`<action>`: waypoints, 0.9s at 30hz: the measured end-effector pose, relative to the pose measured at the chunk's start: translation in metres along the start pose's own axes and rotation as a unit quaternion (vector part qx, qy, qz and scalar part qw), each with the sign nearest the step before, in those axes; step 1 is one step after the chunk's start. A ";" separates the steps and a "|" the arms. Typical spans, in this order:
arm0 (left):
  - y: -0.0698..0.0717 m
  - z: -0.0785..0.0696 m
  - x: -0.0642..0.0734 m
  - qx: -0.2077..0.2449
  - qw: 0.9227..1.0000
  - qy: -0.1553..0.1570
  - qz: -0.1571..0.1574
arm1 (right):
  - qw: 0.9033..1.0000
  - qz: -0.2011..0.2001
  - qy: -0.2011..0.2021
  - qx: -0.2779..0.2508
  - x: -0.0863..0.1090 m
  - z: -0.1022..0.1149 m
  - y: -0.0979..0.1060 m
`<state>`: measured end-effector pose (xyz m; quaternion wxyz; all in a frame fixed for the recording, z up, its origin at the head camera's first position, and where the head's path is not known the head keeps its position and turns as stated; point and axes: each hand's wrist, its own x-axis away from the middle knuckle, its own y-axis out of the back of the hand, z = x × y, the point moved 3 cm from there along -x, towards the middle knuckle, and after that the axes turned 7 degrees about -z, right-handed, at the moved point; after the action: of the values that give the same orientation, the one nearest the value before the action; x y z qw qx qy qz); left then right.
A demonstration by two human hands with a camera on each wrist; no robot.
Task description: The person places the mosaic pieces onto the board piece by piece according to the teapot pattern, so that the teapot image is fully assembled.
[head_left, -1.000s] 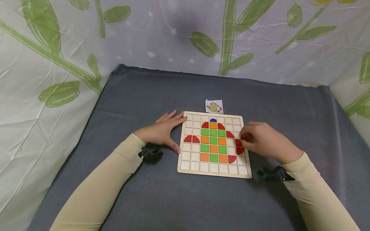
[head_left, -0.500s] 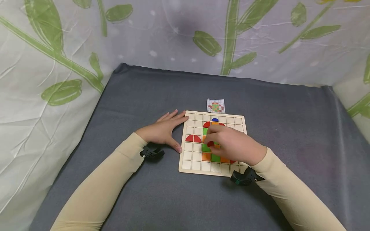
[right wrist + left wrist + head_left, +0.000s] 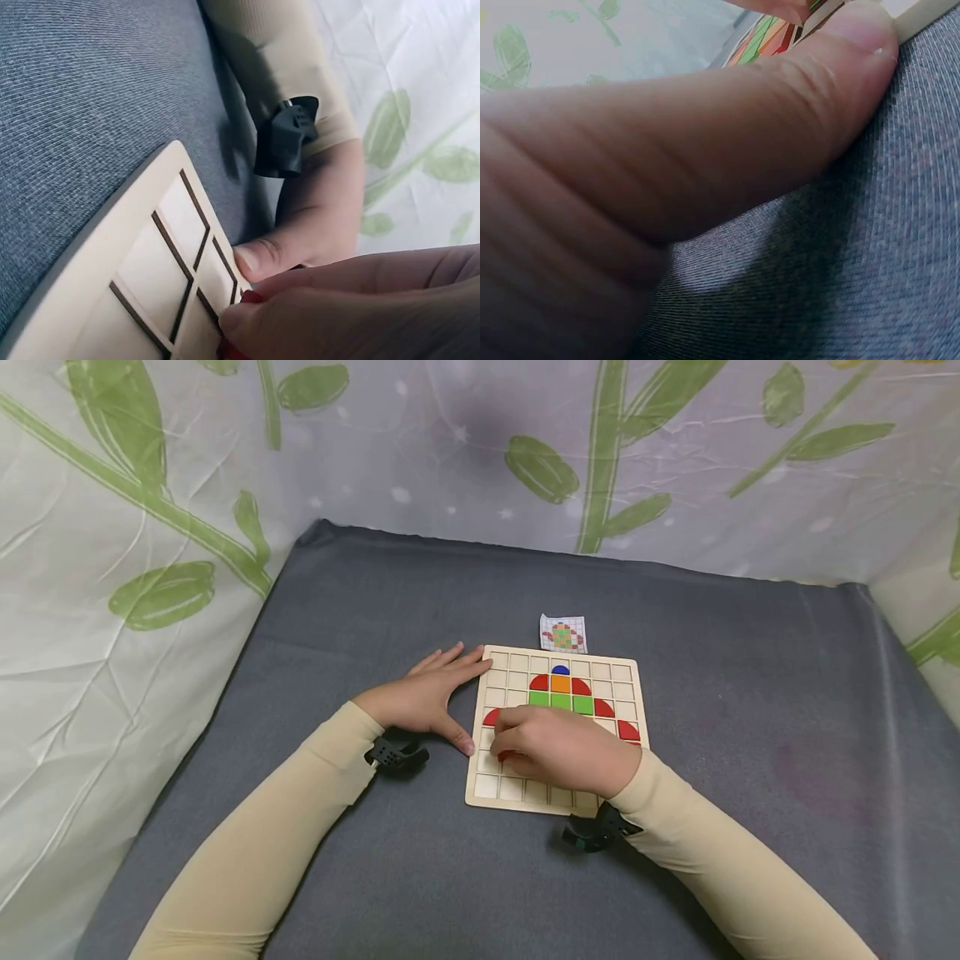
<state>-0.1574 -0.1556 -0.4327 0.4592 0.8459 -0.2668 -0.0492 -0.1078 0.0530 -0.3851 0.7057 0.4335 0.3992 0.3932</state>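
My left hand (image 3: pixel 420 702) spreads its fingers along the left edge of a wooden grid board (image 3: pixel 511 789), thumb and fingertips at its rim. My right hand (image 3: pixel 562 745) is over the board's lower left, pinching a small red tile (image 3: pixel 252 297) between thumb and fingers, close above the cells. Set in the grid are a blue rounded tile (image 3: pixel 560 669), an orange square (image 3: pixel 560 683), a row of green squares (image 3: pixel 561 700) and several red quarter-circle tiles (image 3: pixel 603 708). The right hand hides the pattern's middle and lower part in the head view.
A small printed card (image 3: pixel 563 634) with a coloured grid pattern lies just behind the board. Grey cloth (image 3: pixel 420 885) covers the table. A white curtain (image 3: pixel 435 443) with green leaves hangs at the back and sides. Each wrist carries a black camera mount (image 3: pixel 393 757).
My right hand has moved left across the board, from its right edge to its lower left, carrying the red tile. The left hand has stayed at the board's left edge.
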 end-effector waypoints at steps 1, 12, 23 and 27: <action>0.000 0.000 0.000 0.000 1.000 0.001 0.000 | 1.000 0.001 -0.002 0.001 0.000 0.000 -0.001; 0.000 0.000 0.000 -0.002 1.000 -0.001 0.001 | 0.999 -0.023 -0.010 0.024 0.004 0.001 -0.002; 0.001 -0.001 0.000 -0.002 1.000 -0.004 0.000 | 0.990 -0.059 -0.093 0.090 0.004 0.006 -0.009; 0.001 -0.001 0.000 0.000 1.000 -0.001 -0.001 | 0.989 -0.059 -0.098 0.096 0.006 0.005 -0.008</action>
<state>-0.1572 -0.1547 -0.4314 0.4585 0.8463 -0.2666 -0.0505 -0.0992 0.0538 -0.3925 0.7184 0.5115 0.3887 0.2668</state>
